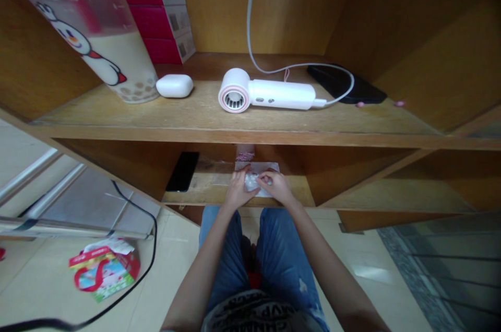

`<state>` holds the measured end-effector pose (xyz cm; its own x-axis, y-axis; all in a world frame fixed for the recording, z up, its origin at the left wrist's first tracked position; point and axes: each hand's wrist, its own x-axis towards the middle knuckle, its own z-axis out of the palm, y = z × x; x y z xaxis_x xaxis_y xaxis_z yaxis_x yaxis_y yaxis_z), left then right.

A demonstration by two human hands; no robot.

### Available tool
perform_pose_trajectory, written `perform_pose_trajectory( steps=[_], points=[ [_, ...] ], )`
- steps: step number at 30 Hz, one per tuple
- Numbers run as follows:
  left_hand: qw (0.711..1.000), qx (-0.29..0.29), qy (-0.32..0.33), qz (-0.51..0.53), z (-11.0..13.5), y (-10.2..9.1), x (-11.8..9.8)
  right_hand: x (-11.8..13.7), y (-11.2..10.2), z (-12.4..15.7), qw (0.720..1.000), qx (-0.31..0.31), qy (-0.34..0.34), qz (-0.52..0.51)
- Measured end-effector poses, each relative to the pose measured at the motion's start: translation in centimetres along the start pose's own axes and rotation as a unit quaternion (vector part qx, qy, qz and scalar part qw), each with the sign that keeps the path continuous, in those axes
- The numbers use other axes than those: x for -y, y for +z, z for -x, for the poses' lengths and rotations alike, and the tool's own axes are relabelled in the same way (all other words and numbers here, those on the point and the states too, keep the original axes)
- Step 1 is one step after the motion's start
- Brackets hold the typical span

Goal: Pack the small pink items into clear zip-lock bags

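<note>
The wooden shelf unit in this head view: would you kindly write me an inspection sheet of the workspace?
Surface: lower wooden shelf, scuffed, beneath an upper shelf.
Job's things: clear plastic packet held in both hands; pink item just behind it.
Clutter: black smartphone on the lower shelf; white hair dryer, white earbud case and magenta boxes on the upper shelf.
Grippers: left hand and right hand, both bare, pinching the packet.
Cables: white dryer cord up the back; black cable across the floor.
Surroundings: tiled floor with colourful packaging.

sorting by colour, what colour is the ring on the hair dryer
Pink; the ring shows best in the head view.
</note>
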<state>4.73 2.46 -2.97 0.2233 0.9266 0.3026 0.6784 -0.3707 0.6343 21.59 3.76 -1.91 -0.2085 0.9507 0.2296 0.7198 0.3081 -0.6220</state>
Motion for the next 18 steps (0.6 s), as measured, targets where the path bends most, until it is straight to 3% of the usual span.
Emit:
perform_pose_trajectory(
  steps=[5,13,18],
  points=[
    [1.000,-0.008,-0.004,0.000,0.0,0.2,0.3,1.8,1.5,-0.2,0.999,0.032,-0.031,-0.014],
    [1.000,-0.014,0.007,0.024,0.1,0.3,0.2,1.2,1.8,-0.2,0.999,0.025,-0.027,-0.022],
    [1.000,-0.018,-0.011,0.018,0.0,0.1,0.0,0.5,2.4,-0.4,0.993,0.002,0.000,-0.116]
  ],
)
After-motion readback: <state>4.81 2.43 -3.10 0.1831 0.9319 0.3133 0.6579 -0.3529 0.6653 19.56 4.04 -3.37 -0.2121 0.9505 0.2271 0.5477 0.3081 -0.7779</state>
